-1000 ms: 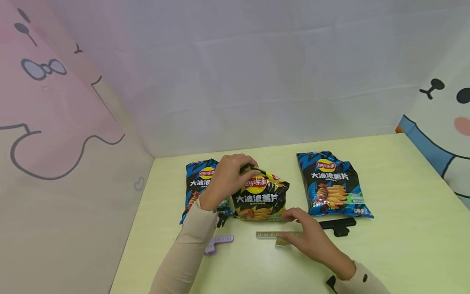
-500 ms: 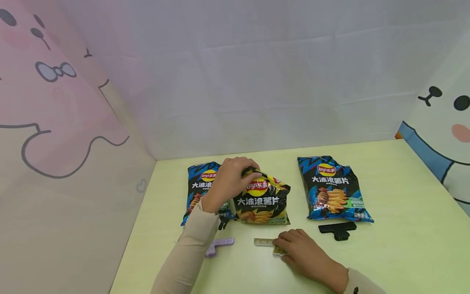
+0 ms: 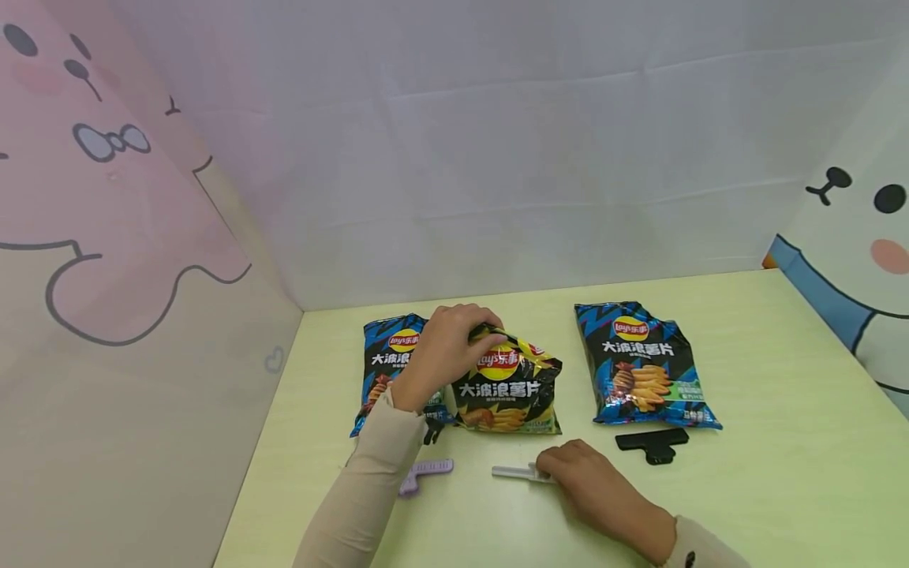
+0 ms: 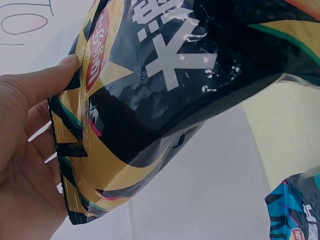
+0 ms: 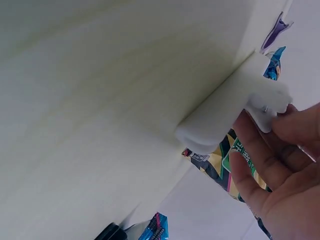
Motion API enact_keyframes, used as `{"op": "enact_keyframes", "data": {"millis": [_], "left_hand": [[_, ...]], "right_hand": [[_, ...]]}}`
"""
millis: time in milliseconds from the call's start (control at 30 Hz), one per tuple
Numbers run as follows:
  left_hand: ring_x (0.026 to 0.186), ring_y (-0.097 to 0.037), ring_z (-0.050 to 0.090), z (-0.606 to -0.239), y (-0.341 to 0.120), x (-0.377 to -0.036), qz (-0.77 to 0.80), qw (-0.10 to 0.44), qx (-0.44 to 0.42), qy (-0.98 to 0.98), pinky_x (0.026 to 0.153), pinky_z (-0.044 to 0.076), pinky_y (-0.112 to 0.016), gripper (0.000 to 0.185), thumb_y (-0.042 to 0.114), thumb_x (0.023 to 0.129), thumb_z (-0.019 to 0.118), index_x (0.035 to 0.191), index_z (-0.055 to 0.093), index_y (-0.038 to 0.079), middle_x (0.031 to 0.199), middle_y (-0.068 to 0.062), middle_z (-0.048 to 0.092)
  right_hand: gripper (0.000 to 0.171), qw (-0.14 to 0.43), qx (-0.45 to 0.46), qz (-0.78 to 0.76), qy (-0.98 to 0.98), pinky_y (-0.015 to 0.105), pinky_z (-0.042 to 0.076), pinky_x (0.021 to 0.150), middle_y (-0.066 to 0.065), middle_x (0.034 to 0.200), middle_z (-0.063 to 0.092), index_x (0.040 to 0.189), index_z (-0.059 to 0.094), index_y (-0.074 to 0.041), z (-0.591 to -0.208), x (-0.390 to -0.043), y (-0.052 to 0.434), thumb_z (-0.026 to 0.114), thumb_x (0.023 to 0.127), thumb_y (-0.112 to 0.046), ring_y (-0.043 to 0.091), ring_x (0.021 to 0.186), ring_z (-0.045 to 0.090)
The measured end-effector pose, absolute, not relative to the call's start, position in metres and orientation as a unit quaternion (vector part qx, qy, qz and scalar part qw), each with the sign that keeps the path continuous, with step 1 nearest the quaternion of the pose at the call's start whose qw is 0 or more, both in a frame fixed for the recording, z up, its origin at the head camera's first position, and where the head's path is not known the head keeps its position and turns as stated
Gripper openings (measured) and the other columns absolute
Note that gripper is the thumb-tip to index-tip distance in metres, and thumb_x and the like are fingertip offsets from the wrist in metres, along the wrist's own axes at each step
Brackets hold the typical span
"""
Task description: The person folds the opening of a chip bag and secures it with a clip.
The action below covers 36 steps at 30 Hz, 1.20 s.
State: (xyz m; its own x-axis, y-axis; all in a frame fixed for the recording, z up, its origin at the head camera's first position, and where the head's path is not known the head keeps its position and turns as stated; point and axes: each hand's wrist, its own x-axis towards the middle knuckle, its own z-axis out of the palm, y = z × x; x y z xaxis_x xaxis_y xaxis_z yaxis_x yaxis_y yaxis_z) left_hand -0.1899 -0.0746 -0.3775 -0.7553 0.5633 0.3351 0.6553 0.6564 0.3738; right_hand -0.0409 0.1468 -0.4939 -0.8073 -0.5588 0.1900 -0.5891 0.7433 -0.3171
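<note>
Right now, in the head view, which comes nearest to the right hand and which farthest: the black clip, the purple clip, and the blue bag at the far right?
From the right hand, which holds a pale clip:
1. Black clip, just to its right and a little farther back.
2. Blue bag, behind the black clip.
3. Purple clip, far across to the left, by the left sleeve.

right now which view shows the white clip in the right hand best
The right wrist view: the white clip fills the frame, pinched by the right hand. The head view shows it small, partly under the hand. The left wrist view misses it.
</note>
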Motion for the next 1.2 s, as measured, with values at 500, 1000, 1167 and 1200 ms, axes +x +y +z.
{"op": "enact_keyframes", "data": {"millis": [500,1000,1167,1200], "left_hand": [[0.071,-0.005,0.06,-0.379,-0.074,-0.192,-0.271,0.081,-0.345,-0.895,0.077,0.053,-0.03,0.014,0.028,0.097,0.068,0.104,0.076,0.019,0.103,0.003,0.076],[0.067,-0.002,0.059,-0.382,-0.077,-0.19,-0.276,0.094,-0.35,-0.89,0.073,0.052,-0.026,0.018,0.026,0.1,0.064,0.11,0.077,0.02,0.102,0.004,0.077],[0.08,-0.007,0.066,-0.381,-0.075,-0.192,-0.29,0.07,-0.342,-0.891,0.076,0.055,-0.028,0.019,0.024,0.101,0.062,0.112,0.076,0.017,0.106,0.002,0.077],[0.081,-0.008,0.067,-0.38,-0.075,-0.193,-0.296,0.065,-0.338,-0.891,0.076,0.055,-0.028,0.018,0.024,0.101,0.062,0.111,0.076,0.017,0.105,0.002,0.077]], "right_hand": [[0.021,0.035,0.306,0.232,-0.922,0.035,0.058,0.08,-0.007,0.1,0.073,0.105,0.065,-0.02,-0.495,-0.041,0.149,0.075,0.088,-0.013,0.014,0.093,0.068],[0.034,0.171,0.299,0.305,-0.888,0.024,0.057,0.07,-0.008,0.092,0.077,0.101,0.077,-0.018,-0.474,-0.049,0.153,0.087,0.071,-0.005,0.007,0.081,0.068],[0.032,0.224,0.289,0.315,-0.876,0.015,0.053,0.069,-0.01,0.086,0.077,0.093,0.078,-0.018,-0.459,-0.058,0.157,0.089,0.067,-0.002,0.004,0.074,0.066],[0.033,0.234,0.288,0.317,-0.873,0.013,0.051,0.069,-0.009,0.085,0.077,0.092,0.079,-0.017,-0.455,-0.06,0.158,0.089,0.066,0.0,0.004,0.074,0.066]]}}
